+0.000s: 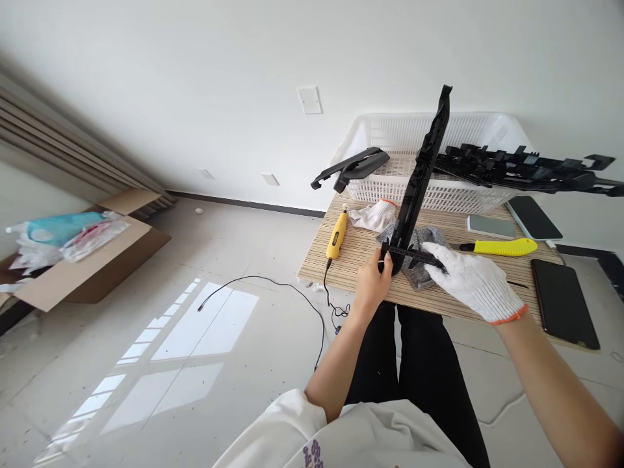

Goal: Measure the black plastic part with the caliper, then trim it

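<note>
As the left hand (373,281) grips a strip (422,166), parts (511,168) overhang the basket (453,192).

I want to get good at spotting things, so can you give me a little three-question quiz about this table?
1. True or false: the left hand and the right hand both wear a glove.
2. How is the long black part placed? A) lying flat on the floor B) standing tilted on the table, held at its lower end C) hanging on the wall
3. Fill in: the utility knife just beyond the right hand is ____ in colour.
Key: 1 false, only the right hand is gloved; 2 B; 3 yellow.
</note>
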The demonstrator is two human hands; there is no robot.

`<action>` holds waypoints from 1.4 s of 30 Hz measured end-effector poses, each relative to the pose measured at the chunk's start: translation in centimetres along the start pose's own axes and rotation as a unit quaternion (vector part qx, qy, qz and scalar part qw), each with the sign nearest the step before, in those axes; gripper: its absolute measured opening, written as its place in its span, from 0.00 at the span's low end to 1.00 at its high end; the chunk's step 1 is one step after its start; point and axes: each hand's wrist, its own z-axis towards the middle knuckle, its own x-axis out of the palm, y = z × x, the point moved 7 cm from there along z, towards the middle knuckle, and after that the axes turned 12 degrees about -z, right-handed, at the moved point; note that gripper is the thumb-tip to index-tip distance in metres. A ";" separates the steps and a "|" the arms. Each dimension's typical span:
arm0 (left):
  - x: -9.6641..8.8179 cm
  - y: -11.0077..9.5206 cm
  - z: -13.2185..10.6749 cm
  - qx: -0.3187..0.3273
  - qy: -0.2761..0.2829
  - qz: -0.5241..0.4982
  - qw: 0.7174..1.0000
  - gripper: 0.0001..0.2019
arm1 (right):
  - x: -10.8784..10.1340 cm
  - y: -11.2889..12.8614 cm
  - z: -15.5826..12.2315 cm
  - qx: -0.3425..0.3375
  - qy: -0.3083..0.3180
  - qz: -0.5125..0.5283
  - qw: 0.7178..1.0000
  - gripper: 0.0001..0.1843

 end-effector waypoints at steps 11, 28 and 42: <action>-0.1 -0.2 -0.1 -0.005 0.010 -0.056 0.998 0.16 | 0.3 0.1 -0.1 -0.009 0.033 -0.004 0.999 0.33; -0.2 0.6 -0.1 -0.027 0.019 -0.096 0.995 0.23 | 0.0 -1.1 1.2 0.038 0.014 -0.001 0.999 0.29; 0.0 0.8 -0.1 -0.022 0.029 -0.112 0.993 0.24 | -0.6 -1.0 1.3 0.092 -0.032 -0.013 0.995 0.38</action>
